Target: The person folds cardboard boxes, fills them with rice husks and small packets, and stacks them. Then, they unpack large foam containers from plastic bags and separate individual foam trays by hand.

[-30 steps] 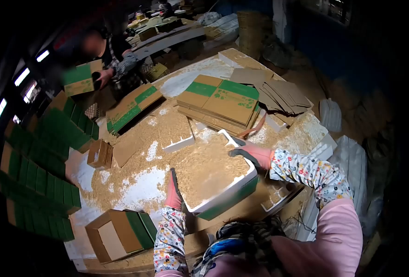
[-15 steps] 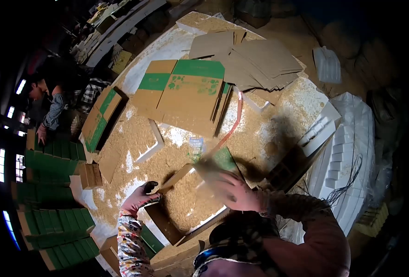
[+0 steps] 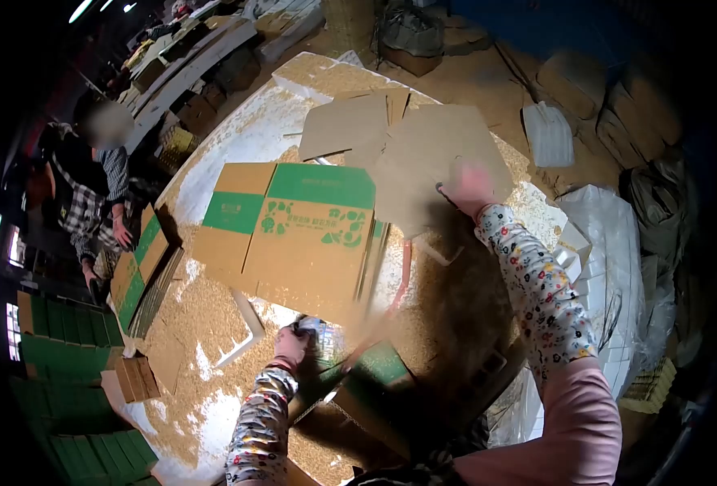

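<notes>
My right hand (image 3: 470,190), smeared by motion, reaches over the near edge of the stacked plain brown cardboard sheets (image 3: 431,154). Its fingers are too blurred to read. Farther down and to the left, my left hand (image 3: 290,347) has its dark-tipped fingers drawn together, beside a small blue-and-white printed packet (image 3: 328,342); I cannot tell what is in them. A cardboard box with green panels (image 3: 379,368) lies just right of that hand, partly in shadow. Ahead of it lies a stack of flattened green-and-brown printed cartons (image 3: 306,251).
Sawdust-like grains (image 3: 188,348) cover much of the white table. More folded cartons (image 3: 144,263) stand at the left edge, near rows of green boxes (image 3: 75,324). A person (image 3: 91,186) works beyond them. White foam blocks in plastic (image 3: 610,267) stand at the right.
My right hand has moved from the box up and away to the brown cardboard sheets. My left hand has shifted forward near the printed packet. The view has tilted up.
</notes>
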{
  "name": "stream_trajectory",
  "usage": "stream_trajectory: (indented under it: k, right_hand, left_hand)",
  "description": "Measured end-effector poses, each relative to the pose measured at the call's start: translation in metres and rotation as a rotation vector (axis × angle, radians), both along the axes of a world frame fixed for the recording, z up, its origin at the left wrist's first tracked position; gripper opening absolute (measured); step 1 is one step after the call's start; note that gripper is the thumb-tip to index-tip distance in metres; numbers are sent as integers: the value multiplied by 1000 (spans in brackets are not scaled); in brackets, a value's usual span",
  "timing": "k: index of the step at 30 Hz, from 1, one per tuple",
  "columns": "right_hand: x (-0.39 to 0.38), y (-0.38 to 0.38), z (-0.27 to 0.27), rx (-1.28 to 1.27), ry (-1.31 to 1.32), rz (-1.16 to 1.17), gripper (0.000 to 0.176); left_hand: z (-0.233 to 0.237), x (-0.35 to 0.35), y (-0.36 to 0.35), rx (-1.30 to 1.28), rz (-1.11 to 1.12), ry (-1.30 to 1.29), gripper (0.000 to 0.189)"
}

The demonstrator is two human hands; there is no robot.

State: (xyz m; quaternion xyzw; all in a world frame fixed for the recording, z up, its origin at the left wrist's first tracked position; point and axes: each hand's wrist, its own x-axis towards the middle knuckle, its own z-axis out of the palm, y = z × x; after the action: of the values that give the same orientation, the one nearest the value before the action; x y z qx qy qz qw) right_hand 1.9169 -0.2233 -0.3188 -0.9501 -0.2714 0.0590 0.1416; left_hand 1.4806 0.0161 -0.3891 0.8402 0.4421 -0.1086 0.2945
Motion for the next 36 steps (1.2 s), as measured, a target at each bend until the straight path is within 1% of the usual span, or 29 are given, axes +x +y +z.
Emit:
stream_trajectory:
  k: [1,4,5,6,7,8,9,10,11,12,13,14,15,17,18,19,21,22,23,25,26,27,29,30,31,33,34,35,36]
  right_hand:
    - [1,-3,4,-3,-57,85,69]
    - [9,-7,20,-93,25,220,71]
    - [10,-5,21,-94,-159,48,71]
    - [6,-1,17,-87,-333,-107,70]
    - [0,5,6,-92,-387,-174,70]
    - [-7,10,-5,-94,-436,-243,69]
    - [-15,19,-7,-104,-343,-175,65]
    - [-22,28,-10,-110,-245,-112,61]
    - [-26,34,4,-108,-129,0,53]
    - [-27,38,1,-176,-151,115,47]
    - [-28,37,0,-240,-183,212,40]
    - [-37,35,2,-302,-217,294,33]
    - [-60,31,19,-160,-291,384,31]
    - [-129,23,72,106,-436,567,26]
    - [-160,23,92,246,-428,632,26]
    - [-193,26,107,389,-417,689,25]
    - [-253,37,123,334,-452,808,26]
    - [-280,45,120,317,-443,839,20]
    - [-302,53,117,300,-436,871,15]
    - [-343,57,132,123,-318,846,23]
    - [-356,58,151,-42,-118,810,40]
    - [-361,63,154,32,2,702,45]
    - [-348,83,133,173,239,494,55]
    - [-332,94,114,280,200,493,51]
    - [-333,90,121,221,66,515,46]
    - [-348,90,139,272,-32,463,37]
    - [-367,85,150,332,-152,445,30]
    - [-382,78,155,358,-247,542,27]
    - [-396,71,156,373,-335,642,25]
  left_hand:
    - [8,-5,7,24,29,63,38]
    - [29,-41,17,-31,40,-215,37]
    - [33,-54,15,-68,36,-334,38]
    - [37,-59,6,-166,151,-454,41]
    - [45,-63,-4,-254,284,-566,44]
    - [45,-66,-8,-162,317,-534,45]
    - [40,-72,-3,-66,349,-487,46]
    - [27,-79,7,-26,362,-373,39]
    - [18,-81,13,13,421,-346,32]
    - [58,-66,2,-73,432,-302,31]
    - [53,-70,3,-79,458,-400,36]
    - [59,-70,-6,-12,458,-426,39]
    - [66,-71,-10,55,449,-456,42]
    - [16,-90,19,-144,454,-506,46]
    - [40,-90,12,-224,503,-402,50]
    - [22,-96,18,-140,494,-391,58]
    - [36,-103,12,-13,358,-268,65]
    - [67,-99,-4,86,346,-29,65]
    - [98,-104,-19,178,243,53,60]
    - [122,-125,-22,178,188,-104,57]
    - [140,-138,-26,74,234,-301,55]
    - [140,-150,-21,-81,388,-381,55]
    - [136,-175,-16,-61,145,-533,58]
    - [61,-181,23,35,156,-425,54]
    - [177,-182,-60,203,373,-87,47]
    - [163,-190,-61,566,386,-194,40]
    - [170,-190,-78,726,372,-366,39]
    - [178,-195,-97,922,180,-474,35]
    - [200,-198,-131,855,-25,-410,33]
